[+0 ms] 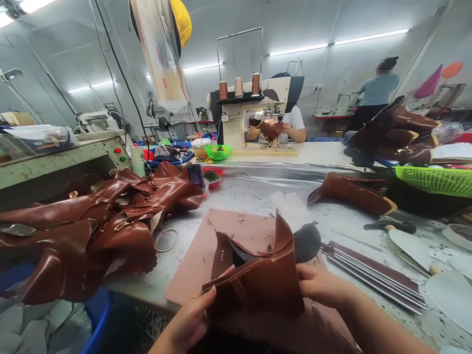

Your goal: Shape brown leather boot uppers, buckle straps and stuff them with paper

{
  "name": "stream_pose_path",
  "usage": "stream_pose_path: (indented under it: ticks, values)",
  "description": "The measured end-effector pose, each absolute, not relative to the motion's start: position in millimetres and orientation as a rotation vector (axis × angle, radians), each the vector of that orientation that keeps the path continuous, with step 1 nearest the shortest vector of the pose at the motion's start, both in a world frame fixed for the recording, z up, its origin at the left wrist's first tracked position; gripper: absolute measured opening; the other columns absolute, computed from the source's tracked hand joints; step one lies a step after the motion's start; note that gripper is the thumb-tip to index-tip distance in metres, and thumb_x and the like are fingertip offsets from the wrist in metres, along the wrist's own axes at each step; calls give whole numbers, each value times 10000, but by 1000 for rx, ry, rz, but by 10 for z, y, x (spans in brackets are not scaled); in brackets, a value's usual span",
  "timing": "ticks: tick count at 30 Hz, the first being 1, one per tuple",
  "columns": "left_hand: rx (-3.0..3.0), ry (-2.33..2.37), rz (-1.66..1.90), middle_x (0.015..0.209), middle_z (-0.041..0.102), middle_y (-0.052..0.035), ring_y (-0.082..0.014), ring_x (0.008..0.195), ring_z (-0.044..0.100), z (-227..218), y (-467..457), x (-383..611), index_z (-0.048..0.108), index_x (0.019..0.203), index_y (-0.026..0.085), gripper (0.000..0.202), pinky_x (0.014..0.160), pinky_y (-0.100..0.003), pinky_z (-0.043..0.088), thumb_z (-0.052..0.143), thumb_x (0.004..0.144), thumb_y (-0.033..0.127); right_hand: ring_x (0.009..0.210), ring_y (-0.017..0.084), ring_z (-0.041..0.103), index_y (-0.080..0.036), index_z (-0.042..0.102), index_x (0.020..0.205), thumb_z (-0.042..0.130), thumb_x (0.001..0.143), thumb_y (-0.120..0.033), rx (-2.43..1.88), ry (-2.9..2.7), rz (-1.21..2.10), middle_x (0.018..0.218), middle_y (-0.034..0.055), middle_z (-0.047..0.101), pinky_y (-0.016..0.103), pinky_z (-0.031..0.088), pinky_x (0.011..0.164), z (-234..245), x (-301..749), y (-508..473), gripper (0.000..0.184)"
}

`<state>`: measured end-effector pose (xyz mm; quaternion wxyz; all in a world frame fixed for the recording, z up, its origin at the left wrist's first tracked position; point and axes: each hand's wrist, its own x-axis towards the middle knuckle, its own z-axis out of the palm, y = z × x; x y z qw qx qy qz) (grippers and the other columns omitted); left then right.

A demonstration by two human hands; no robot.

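A brown leather boot upper [263, 278] is held upright over a pinkish-brown work mat [206, 246] at the table's near edge. My left hand [191, 314] grips its left edge, thumb along the folded seam. My right hand [319, 285] pinches its right side, fingers closed on the leather. A dark rounded piece [308, 241] shows just behind the upper's top. The upper's lining and a small printed label face me.
A heap of brown leather uppers [92, 221] lies at the left. Another upper [350, 191] lies at the right, beside a hammer [391, 227], dark strips [372, 275] and a green basket [435, 179]. Across the table a person sews at a machine [254, 108]; another person stands far right.
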<state>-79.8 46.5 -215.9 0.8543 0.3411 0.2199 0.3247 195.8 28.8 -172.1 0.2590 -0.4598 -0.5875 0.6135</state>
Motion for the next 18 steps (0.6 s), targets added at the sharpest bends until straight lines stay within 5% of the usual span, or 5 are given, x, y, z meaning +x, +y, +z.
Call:
stream_pose_path:
  ticks: [4, 10, 18]
  values:
    - [706, 442, 678, 1212, 604, -53, -270, 1266, 394, -2158, 449, -788, 567, 1214, 232, 437, 1104, -421, 209, 620, 799, 358, 872, 242, 607, -128, 711, 895, 576, 637, -260, -1105, -1912, 1731, 824, 35, 684, 330, 441, 853, -1656, 2037, 333, 320]
    - [661, 461, 692, 1123, 659, -44, -265, 1216, 461, -2096, 476, -799, 647, 1105, 245, 349, 1094, -393, 242, 647, 777, 364, 765, 213, 612, -127, 716, 771, 617, 613, -272, -1306, -1990, 1690, 710, -8, 673, 232, 458, 695, -1646, 1998, 377, 236]
    - [589, 613, 702, 956, 716, -83, -288, 1038, 605, -2107, 478, -838, 726, 936, 176, 311, 1012, -391, 375, 742, 681, 352, 930, 275, 595, -137, 681, 948, 511, 693, -258, -1545, -1975, 1307, 978, 56, 697, 275, 476, 746, -1476, 1809, 241, 330]
